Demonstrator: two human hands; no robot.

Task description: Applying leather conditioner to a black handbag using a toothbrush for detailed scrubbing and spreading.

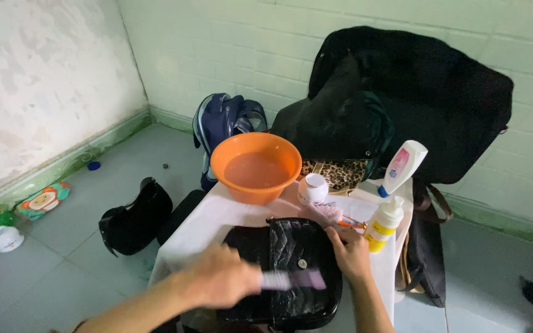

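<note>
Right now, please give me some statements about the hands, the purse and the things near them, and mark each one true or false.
1. The left hand holds a brush over the black purse. True.
2. The right hand lifts the orange basin. False: it rests on the purse's edge.
3. The basin holds liquid. True.
4. The yellow bottle lies on the floor. False: it stands on the table, beside the right hand.
5. The purse is white. False: it is black.

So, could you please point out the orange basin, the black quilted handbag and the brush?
orange basin [242,185]: head view, on its front outer wall.
black quilted handbag [294,243]: head view, on its flap.
brush [306,279]: head view, on its purple head.
</note>
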